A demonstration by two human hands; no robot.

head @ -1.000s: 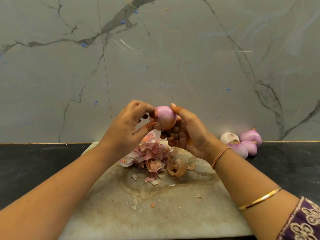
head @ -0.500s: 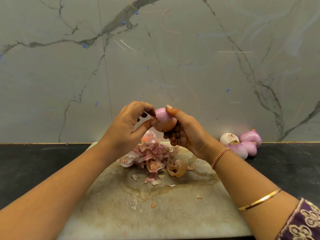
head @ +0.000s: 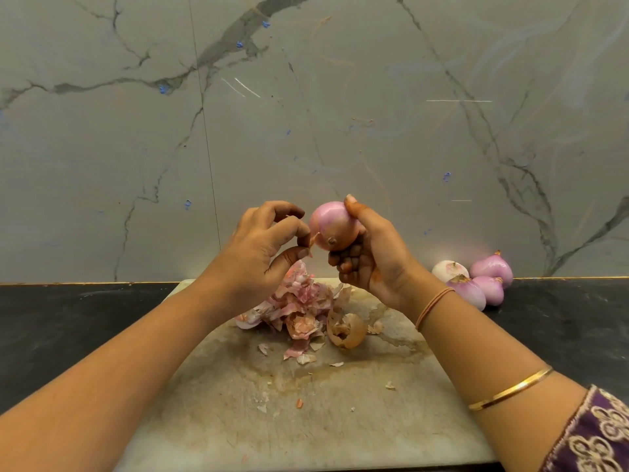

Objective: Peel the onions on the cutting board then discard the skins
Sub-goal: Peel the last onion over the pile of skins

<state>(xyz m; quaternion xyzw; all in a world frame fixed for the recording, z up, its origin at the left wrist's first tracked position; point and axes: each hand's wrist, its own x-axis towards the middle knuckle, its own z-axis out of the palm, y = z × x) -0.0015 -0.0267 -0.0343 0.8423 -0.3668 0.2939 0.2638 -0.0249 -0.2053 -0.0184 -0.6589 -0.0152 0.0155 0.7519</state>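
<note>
1. Pink flesh is bared on the upper part of the onion [head: 335, 226], while a brownish layer is still seen around its lower half and root end.
2. The onion is held in the air above the far end of the cutting board [head: 306, 420], clamped by the curled fingers and thumb of the right hand [head: 374, 253].
3. Compared with a second ago, the onion is turned so that its root end now faces the camera.
4. The left hand [head: 262, 247], which was pressed against the onion before, is now drawn slightly away; a thin strip of skin [head: 311, 242] is pinched between its thumb and forefinger, and the strip appears still joined to the onion.
5. This is judged to be a peel in progress: the last outer layer is being lifted.
6. The pile of skins [head: 299, 308] lies on the board unchanged, so discarding is not yet begun.
7. Four peeled onions [head: 476, 281] are set aside on the dark counter [head: 68, 328] to the right.
</note>
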